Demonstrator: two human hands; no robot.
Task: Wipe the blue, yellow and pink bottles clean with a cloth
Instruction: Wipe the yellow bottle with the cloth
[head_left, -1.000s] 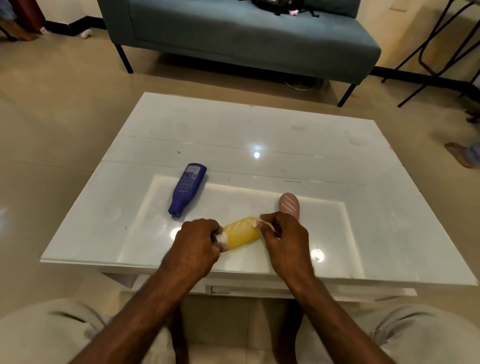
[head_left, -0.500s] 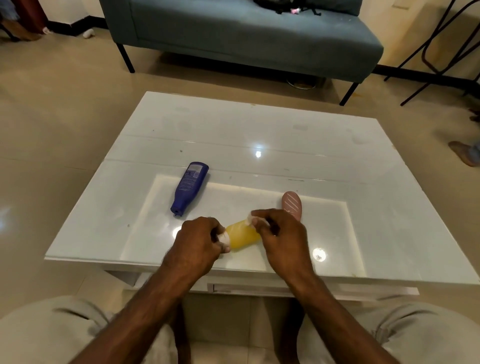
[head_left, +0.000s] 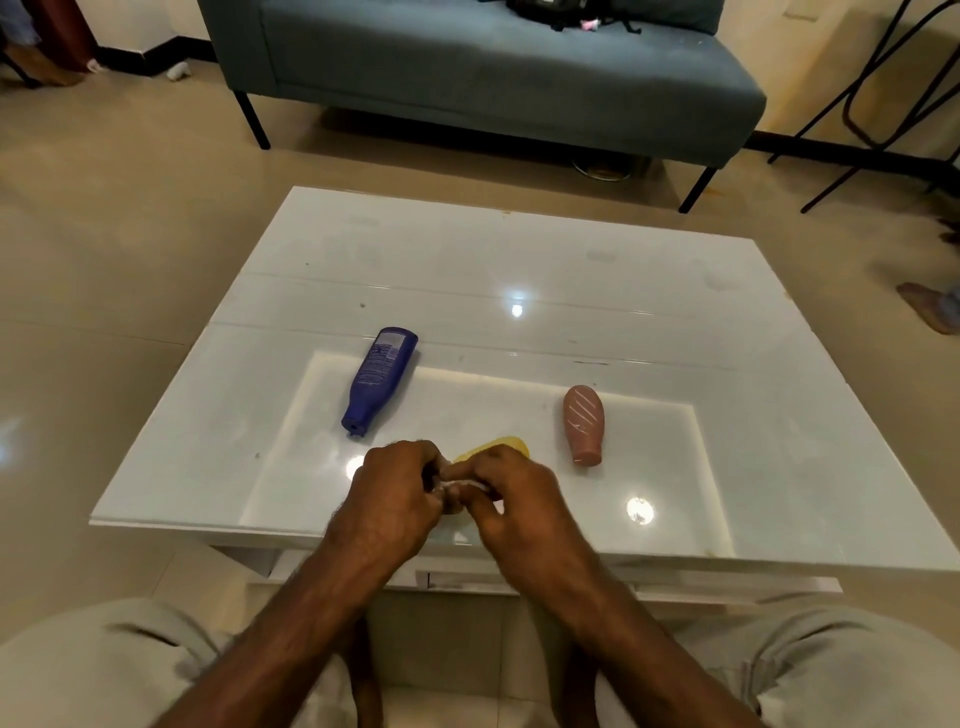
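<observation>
The yellow bottle (head_left: 497, 447) lies near the front edge of the white table (head_left: 519, 260), mostly hidden behind my hands; only its far rounded end shows. My left hand (head_left: 389, 499) grips the bottle's near end. My right hand (head_left: 511, 493) pinches a small white cloth (head_left: 460, 486) against the bottle, right beside the left hand. The blue bottle (head_left: 379, 379) lies on its side to the left, cap toward me. To the right lies the pink bottle (head_left: 583, 423), apart from both hands.
A grey-blue sofa (head_left: 493, 78) stands beyond the table, with a dark bag on its seat. Black metal chair legs (head_left: 883, 104) are at the far right. Someone's foot (head_left: 930, 306) shows at the right edge. My knees sit below the table's front edge.
My right hand slid left along the yellow bottle with the cloth until it met my left hand, covering most of the bottle. The pink bottle is now fully uncovered.
</observation>
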